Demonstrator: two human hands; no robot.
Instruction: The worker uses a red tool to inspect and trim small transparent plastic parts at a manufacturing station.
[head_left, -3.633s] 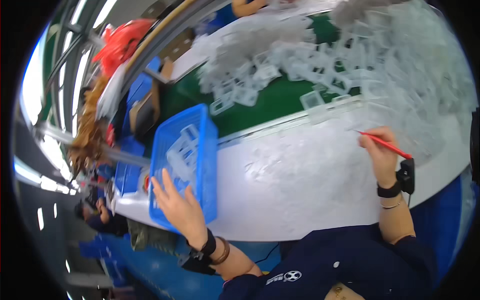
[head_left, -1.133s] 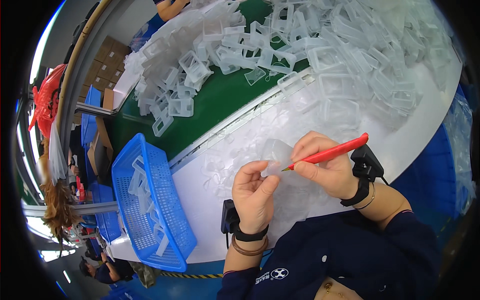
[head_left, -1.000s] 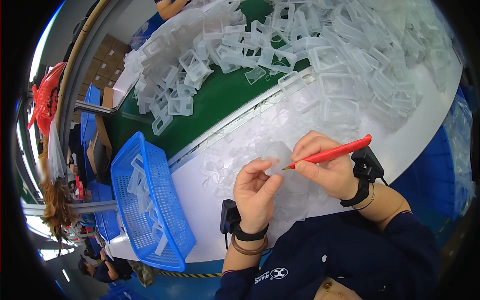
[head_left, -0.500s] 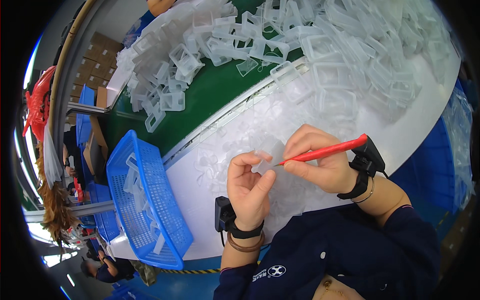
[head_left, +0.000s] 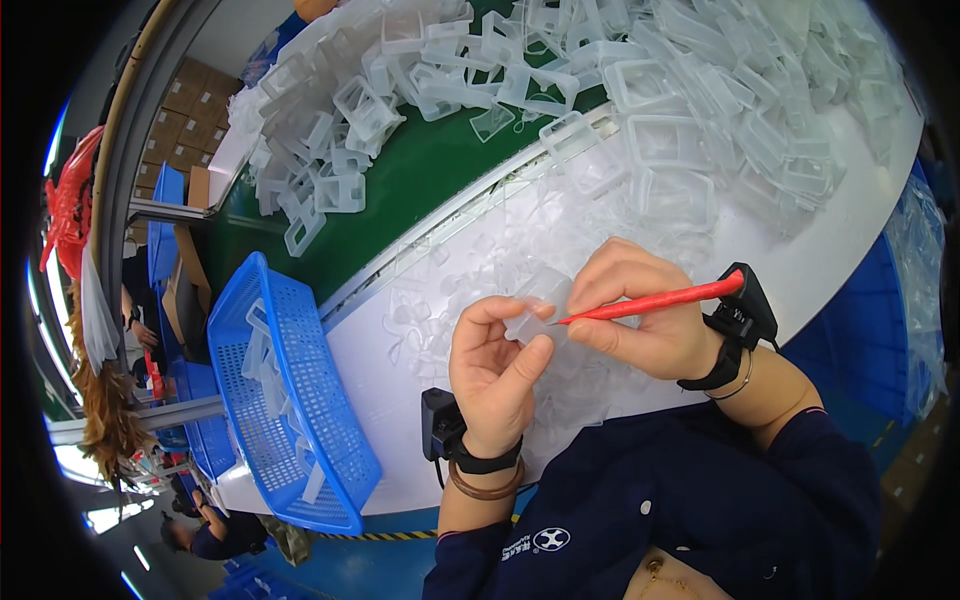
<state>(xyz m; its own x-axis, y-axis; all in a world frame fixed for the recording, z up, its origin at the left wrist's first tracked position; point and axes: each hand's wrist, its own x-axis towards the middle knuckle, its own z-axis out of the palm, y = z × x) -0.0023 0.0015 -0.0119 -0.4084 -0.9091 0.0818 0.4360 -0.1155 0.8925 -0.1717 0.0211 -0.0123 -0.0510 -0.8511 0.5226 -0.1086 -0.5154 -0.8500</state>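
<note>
Head view. Left hand (head_left: pixel 490 370) right of lower centre, palm turned inward. Grip narrow: thumb and forefinger pinch the near end of a clear piece (head_left: pixel 540 288), tips a little apart with the plastic between; remaining fingers curled. Right hand (head_left: pixel 640 315) just beside it. Grip closed round the red tool (head_left: pixel 660 300), thumb below, fingers above, pen-fashion. Whether these fingers also touch the clear piece: cannot tell.

Red tool points left and slightly down, thin tip at or close against the clear piece; contact not certain. Long axis nearly level, butt end raised toward the right. Clear piece near frame centre, over the surface (head_left: pixel 395 447); seems to run lower left to upper right, outline faint against scraps (head_left: pixel 408 325) of like plastic.

Around: blue basket (head_left: pixel 315 375) at lower left, tilted in frame, long axis upper left to lower right, some clear frames (head_left: pixel 262 365) inside. Green belt (head_left: pixel 400 190) crosses the upper left. Heap (head_left: pixel 740 110) of translucent frames fills the upper right, spilling across belt and surface.
</note>
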